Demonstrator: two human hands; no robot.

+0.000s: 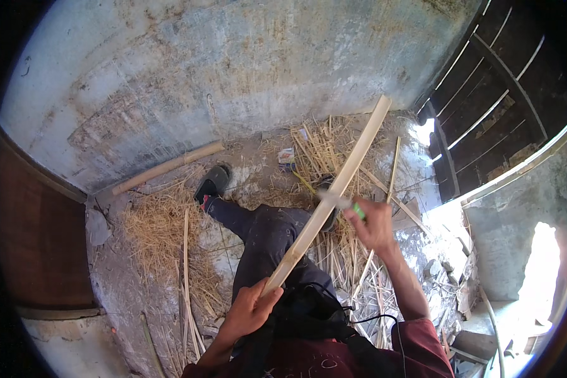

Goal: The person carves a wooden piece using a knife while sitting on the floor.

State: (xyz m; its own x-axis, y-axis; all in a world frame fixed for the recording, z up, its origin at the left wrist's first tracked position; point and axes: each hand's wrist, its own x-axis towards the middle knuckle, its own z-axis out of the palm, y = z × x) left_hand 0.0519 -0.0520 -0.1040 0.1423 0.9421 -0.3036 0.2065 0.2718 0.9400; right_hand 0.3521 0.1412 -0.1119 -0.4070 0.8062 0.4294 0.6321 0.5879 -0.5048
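Observation:
A long, pale split bamboo strip [357, 155] slants across my lap, its far end pointing up toward the wall. Near its lower end my left hand [248, 310] is closed around it. My right hand [374, 227] grips the green handle [358, 211] of a knife. The knife's blade [335, 200] is smeared by motion and lies across the strip about midway along it; whether it is cutting in, I cannot tell. My legs [268, 236] in dark trousers are under the strip.
Shavings [157, 230] are heaped at left, with more beyond the strip. A bamboo pole [170, 167] lies along the stained wall [220, 82]. A small box [286, 159] sits amid scraps. Thin strips [186, 283] litter the floor. Dark planks [491, 107] stand at right. A black cable [381, 317] crosses my lap.

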